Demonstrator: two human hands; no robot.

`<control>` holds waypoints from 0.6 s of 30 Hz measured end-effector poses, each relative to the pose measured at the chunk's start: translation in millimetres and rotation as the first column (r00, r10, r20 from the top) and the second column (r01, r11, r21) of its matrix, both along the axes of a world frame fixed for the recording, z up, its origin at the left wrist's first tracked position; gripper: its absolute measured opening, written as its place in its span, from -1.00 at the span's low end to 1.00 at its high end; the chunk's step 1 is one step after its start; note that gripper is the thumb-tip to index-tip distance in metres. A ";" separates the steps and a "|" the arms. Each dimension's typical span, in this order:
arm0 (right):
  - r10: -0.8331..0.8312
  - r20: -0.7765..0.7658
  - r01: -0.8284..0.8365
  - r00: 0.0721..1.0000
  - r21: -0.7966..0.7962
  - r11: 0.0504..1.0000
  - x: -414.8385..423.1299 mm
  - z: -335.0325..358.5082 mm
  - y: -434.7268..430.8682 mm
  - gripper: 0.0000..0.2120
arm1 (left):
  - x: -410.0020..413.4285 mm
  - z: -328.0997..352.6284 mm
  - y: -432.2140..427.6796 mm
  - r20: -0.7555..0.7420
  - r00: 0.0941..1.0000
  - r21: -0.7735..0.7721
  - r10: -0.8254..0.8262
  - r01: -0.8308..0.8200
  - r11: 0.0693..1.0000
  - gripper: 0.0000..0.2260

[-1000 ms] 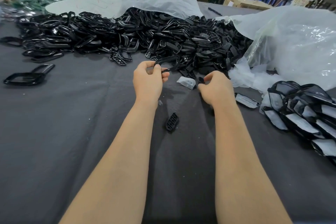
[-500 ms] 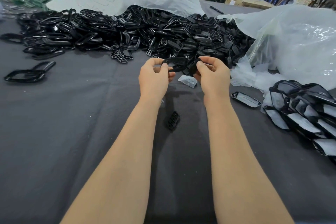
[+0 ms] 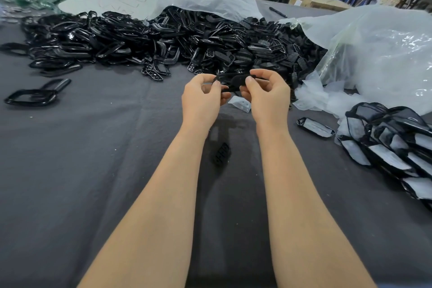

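Together, our two hands, left hand [image 3: 201, 98] and right hand [image 3: 268, 94], pinch one black oval plastic frame [image 3: 231, 79] above the grey cloth surface [image 3: 93, 170].

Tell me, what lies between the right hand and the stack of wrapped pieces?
Head view: a single wrapped black piece lies there, between right hand and stack.

The black plastic part [image 3: 233, 80] was slim, glossy and elongated. It was held roughly level and crosswise in mid-scene, raised off the surface. The left hand [image 3: 201, 100] pinched its left end and the right hand [image 3: 266, 98] pinched its right. Whether it was one piece or two joined could not be told.
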State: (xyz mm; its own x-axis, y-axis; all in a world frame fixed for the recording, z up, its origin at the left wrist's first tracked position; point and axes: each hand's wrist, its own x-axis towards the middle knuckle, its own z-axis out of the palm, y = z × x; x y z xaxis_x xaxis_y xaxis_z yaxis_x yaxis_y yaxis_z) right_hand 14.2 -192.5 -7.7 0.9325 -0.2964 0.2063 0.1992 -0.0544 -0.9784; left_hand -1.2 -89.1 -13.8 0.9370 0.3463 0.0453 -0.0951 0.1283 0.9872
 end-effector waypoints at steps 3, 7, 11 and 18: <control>0.002 0.026 0.001 1.000 -0.111 0.994 -1.9 -1.3 2.7 -0.88 | 0.3 -0.6 0.1 -0.006 1.000 0.043 -0.005 0.006 0.999 -0.83; 0.007 0.052 0.003 0.999 -0.192 0.981 -4.1 -0.5 4.8 -0.89 | -0.2 -0.7 -0.2 0.005 1.000 0.073 -0.021 0.021 0.997 -0.85; -0.012 0.061 0.028 0.998 -0.260 0.965 -5.7 0.1 6.1 -0.91 | -0.9 -0.6 -0.3 0.015 0.999 0.086 -0.044 0.042 0.995 -0.87; -0.052 0.021 0.056 0.998 -0.280 0.958 -0.1 -4.3 3.0 -0.84 | -0.6 -1.3 -0.4 0.014 0.999 0.121 -0.051 0.048 0.991 -0.87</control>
